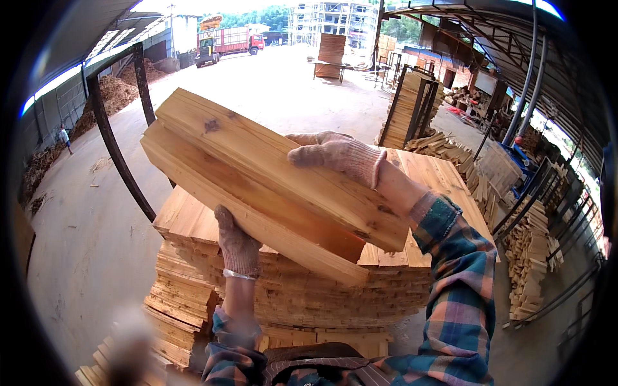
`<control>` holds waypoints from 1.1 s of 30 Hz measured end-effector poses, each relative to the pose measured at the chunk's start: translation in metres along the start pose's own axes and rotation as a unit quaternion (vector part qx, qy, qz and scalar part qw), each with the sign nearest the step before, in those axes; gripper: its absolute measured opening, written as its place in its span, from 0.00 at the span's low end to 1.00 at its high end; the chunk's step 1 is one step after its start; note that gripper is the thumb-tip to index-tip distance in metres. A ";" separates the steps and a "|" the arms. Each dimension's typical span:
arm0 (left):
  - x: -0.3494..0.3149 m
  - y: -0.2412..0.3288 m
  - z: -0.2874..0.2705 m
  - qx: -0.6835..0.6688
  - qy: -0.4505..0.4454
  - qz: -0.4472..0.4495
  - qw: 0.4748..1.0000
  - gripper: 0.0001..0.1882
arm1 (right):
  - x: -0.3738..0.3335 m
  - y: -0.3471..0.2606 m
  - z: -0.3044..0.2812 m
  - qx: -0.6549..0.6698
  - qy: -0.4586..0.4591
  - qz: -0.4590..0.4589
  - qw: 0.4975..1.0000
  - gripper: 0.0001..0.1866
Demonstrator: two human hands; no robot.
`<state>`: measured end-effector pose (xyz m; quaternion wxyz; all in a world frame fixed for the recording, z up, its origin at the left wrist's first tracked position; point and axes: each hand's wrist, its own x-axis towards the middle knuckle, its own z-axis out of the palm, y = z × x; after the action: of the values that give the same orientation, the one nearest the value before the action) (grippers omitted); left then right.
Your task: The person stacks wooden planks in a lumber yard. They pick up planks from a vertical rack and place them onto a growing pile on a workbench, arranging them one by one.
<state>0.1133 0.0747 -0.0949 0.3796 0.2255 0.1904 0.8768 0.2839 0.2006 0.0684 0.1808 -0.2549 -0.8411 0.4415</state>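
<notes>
Both my hands wear knitted work gloves and hold a bundle of wooden boards (257, 148) tilted above a large stack of boards (328, 293). The bundle slants from upper left to lower right, with a gap between its far boards and the near board (244, 215). My left hand (237, 243) is closed on the near board's lower edge, its thumb up along the side and its other fingers hidden beneath. My right hand (338, 156) is closed over the far boards' upper edge, thumb on the face. How many boards they hold is hard to tell.
Shorter piles of boards (177, 312) stand at the lower left. Dark metal posts (116, 141) rise at the left of the stack. To the right are a racked pile (412, 106) and scattered slats (528, 270). Far off stand a red truck (232, 42) and a person (65, 138).
</notes>
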 end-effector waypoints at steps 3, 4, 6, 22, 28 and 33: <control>-0.015 0.025 -0.045 0.217 0.015 0.088 0.972 0.32 | -0.002 0.042 -0.015 -0.016 -0.026 0.059 0.998 0.31; -0.020 0.031 -0.062 0.422 0.025 0.168 0.890 0.29 | -0.002 0.068 -0.022 -0.028 -0.039 0.084 0.995 0.30; -0.026 0.037 -0.105 0.595 0.087 0.292 0.744 0.27 | -0.009 0.106 -0.020 -0.241 -0.040 0.142 0.959 0.27; -0.133 0.166 -0.214 0.440 0.286 0.281 0.804 0.23 | -0.022 0.031 0.068 -0.484 0.045 0.133 0.863 0.50; -0.135 0.173 -0.260 0.351 0.300 0.299 0.835 0.22 | 0.022 0.009 0.165 -0.456 -0.065 0.066 0.885 0.48; -0.119 0.184 -0.265 0.275 0.278 0.260 0.883 0.24 | 0.057 0.020 0.198 -0.511 -0.052 0.010 0.858 0.46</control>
<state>-0.0637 -0.1756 -0.2506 -0.0082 0.1088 0.4560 0.8833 0.1390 0.1149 -0.0519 -0.0230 -0.2966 -0.9540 -0.0362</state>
